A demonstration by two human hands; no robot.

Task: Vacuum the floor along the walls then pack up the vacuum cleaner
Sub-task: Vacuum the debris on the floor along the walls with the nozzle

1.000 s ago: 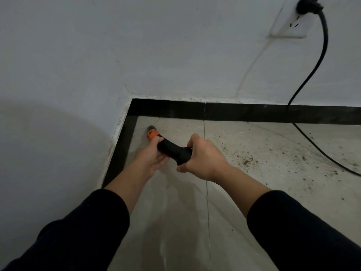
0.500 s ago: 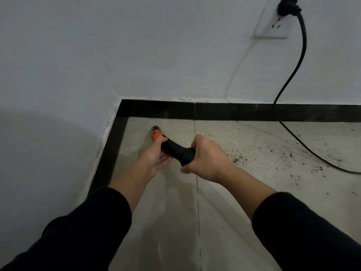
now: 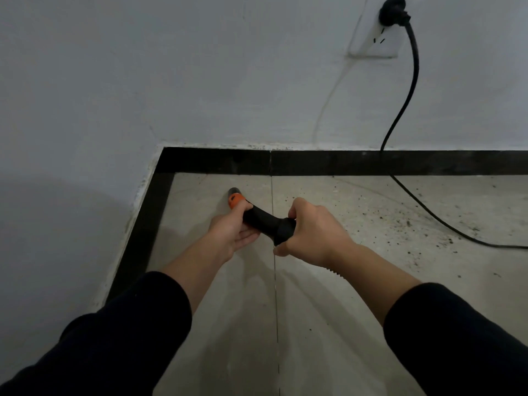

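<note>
Both my hands hold the vacuum handle (image 3: 264,221), a curved black grip with an orange collar (image 3: 236,199) at its far end, pointing down toward the floor corner. My left hand (image 3: 231,230) grips the handle just behind the orange collar. My right hand (image 3: 311,230) wraps round the near end of the black grip. The pipe and nozzle below the collar are hidden behind the handle. Dark specks of dirt (image 3: 400,221) lie scattered on the grey floor tiles to the right.
The black power cord (image 3: 411,87) hangs from a plug (image 3: 393,11) in the white wall socket (image 3: 377,38), then trails over the black skirting (image 3: 343,162) and right across the floor. White walls meet in a corner at left.
The view has drifted right and down, so the socket and corner sit further left and lower. Both hands keep their hold on the handle, shifted slightly right along the floor.
</note>
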